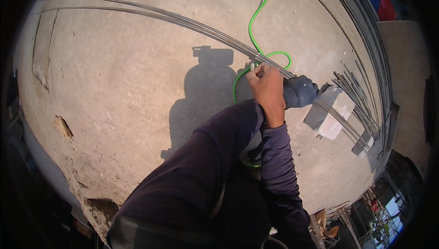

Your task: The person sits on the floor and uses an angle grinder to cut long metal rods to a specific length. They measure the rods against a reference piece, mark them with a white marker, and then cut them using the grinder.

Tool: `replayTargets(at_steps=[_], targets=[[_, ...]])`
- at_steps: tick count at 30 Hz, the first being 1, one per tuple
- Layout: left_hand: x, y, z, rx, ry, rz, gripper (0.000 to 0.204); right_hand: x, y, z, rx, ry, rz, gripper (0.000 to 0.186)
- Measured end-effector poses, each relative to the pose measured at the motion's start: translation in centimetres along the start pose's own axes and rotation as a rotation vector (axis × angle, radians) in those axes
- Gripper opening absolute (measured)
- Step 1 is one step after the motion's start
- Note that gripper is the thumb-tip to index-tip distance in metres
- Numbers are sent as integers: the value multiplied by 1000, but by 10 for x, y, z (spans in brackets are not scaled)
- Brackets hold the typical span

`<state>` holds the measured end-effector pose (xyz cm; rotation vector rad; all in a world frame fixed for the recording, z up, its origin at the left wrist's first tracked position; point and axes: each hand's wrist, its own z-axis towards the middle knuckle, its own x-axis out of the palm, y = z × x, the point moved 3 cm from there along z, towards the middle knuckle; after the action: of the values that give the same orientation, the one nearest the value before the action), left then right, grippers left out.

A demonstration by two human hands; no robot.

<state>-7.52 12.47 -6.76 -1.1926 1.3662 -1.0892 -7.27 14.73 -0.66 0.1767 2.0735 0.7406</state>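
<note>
Several long thin steel rods (199, 27) run side by side from the far left to the near right. My left hand (302, 92), in a dark glove, is closed round the rods; its arm seems to pass beneath my right wrist. Just left of it, my bare right hand (267, 82) rests at the rods, its fingers pinched on a small white stick (252, 67), perhaps chalk. A green cable (251, 22) passes under the rods and loops close to that hand. Beyond the glove, the rods lie across a pale block (336, 116).
Shorter rods (359, 95) lie in a bundle beside the block. Long bars (366, 24) line the right edge of the concrete floor (114, 75). A broken hole (63, 126) marks the floor at left. Scrap wood (324, 224) and clutter sit at the lower right.
</note>
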Motion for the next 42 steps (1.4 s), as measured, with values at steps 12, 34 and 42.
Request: replayTargets(at_steps=[12,34,42], targets=[[-5,-3,1,6,-11,26,21,-2,16,8,-67,-152,40,16],[5,-3,-3,37,53,85,22,-7,2,-8,-58,-12,-78,20],[17,-28,45,407,-51,482,23,-169,-9,-51,-64,301,209,9]])
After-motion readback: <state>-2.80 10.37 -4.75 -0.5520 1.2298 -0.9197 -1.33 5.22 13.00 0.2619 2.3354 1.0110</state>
